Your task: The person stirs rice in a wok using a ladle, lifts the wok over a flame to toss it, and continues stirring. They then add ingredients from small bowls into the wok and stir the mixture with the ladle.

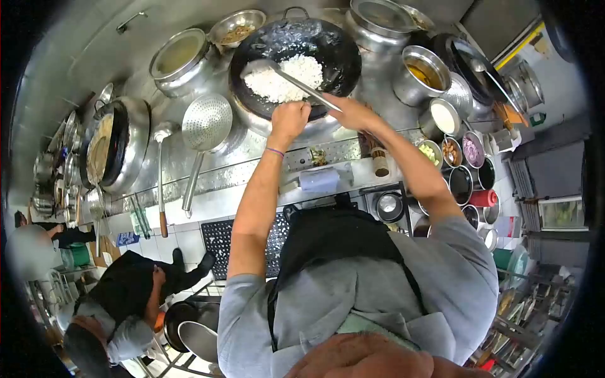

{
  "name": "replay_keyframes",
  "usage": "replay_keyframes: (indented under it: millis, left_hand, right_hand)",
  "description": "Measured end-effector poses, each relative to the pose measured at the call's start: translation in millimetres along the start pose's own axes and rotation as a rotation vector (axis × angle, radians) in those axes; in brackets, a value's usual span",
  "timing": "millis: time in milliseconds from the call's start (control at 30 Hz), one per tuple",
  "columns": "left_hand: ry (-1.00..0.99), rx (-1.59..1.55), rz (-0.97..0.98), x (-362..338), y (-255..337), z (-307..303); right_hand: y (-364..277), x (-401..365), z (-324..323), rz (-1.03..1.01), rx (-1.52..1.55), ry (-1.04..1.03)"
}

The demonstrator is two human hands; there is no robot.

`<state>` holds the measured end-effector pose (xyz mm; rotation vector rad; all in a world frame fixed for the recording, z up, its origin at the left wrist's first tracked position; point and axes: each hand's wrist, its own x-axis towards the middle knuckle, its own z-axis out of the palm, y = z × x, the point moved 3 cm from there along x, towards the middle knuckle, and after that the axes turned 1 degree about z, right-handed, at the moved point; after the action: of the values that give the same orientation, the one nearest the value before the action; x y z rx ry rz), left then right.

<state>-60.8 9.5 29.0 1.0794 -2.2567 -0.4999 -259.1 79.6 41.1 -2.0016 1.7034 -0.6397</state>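
Observation:
A black wok point(334, 47) on the steel range holds a heap of white rice point(283, 79). My left hand point(290, 121) is closed in a fist on the wok's near rim. My right hand point(354, 113) grips the long metal handle of a ladle point(305, 87). The ladle's bowl rests in the rice at the left side of the wok. Both forearms reach forward from my grey shirt and black apron.
A perforated skimmer point(207, 121) and a second ladle point(161, 135) lie left of the wok. Beyond them are a pot of liquid point(179, 53) and another wok point(104, 148). Several seasoning bowls point(454, 151) stand at right. Another person point(126, 296) crouches at lower left.

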Motion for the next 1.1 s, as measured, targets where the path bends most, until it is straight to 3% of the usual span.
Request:
replay_keyframes:
  millis: [33,133,200,267,400,500,600,700,733,833,867,967,1000,1033,1100]
  left_hand:
    - [-0.046,0.025,-0.01,5.0,-0.2,-2.2]
    - [-0.065,0.077,-0.037,14.2,-3.4,-2.6]
    - [0.006,0.093,-0.032,10.9,-8.4,12.4]
    - [0.029,0.136,-0.012,-8.7,24.7,1.6]
    - [0.092,0.04,0.148,-50.6,87.9,-24.3]
    - [0.111,0.048,0.07,-38.9,67.4,-22.1]
    - [0.037,0.131,-0.066,-24.9,40.7,-16.6]
    - [0.056,0.105,0.039,-24.6,85.5,-56.1]
    - [0.071,0.064,0.088,-27.9,100.4,-68.9]
    - [0.052,0.121,0.055,-10.1,105.7,-82.8]
    - [0.105,0.119,0.044,-5.7,93.9,-74.7]
    - [0.062,0.142,-0.054,-33.4,51.6,-19.8]
    - [0.043,0.131,-0.003,-50.7,43.3,-5.3]
    - [0.024,0.12,0.046,-74.6,44.3,0.9]
    - [-0.088,0.123,-0.033,-107.8,53.5,-4.7]
  right_hand:
    - [1.2,-26.5,-5.1,-0.043,-0.135,0.017]
    - [-42.7,-91.2,-68.2,0.282,-0.39,-0.202]
    - [-29.3,-104.4,-77.6,0.319,-0.503,-0.131]
    - [-22.5,-107.6,-77.6,0.344,-0.585,-0.034]
    - [-30.0,-104.8,-71.4,0.286,-0.531,0.092]
    - [-27.8,-129.2,-91.3,0.202,-0.422,0.102]
    - [-50.4,-160.9,-146.4,0.215,-0.342,-0.036]
    - [-75.6,-181.0,-190.8,0.186,-0.364,-0.122]
    - [-77.4,-182.3,-192.2,0.116,-0.409,-0.089]
    - [-78.1,-150.7,-169.7,0.376,-0.476,-0.138]
    - [-64.6,-135.5,-154.4,0.291,-0.47,-0.092]
    - [-43.6,-104.6,-94.4,0.374,-0.477,0.014]
    - [-43.1,-105.1,-81.1,0.374,-0.466,0.061]
    - [-43.9,-105.0,-79.6,0.373,-0.456,0.106]
    - [-57.3,-118.6,-105.9,0.346,-0.454,0.048]
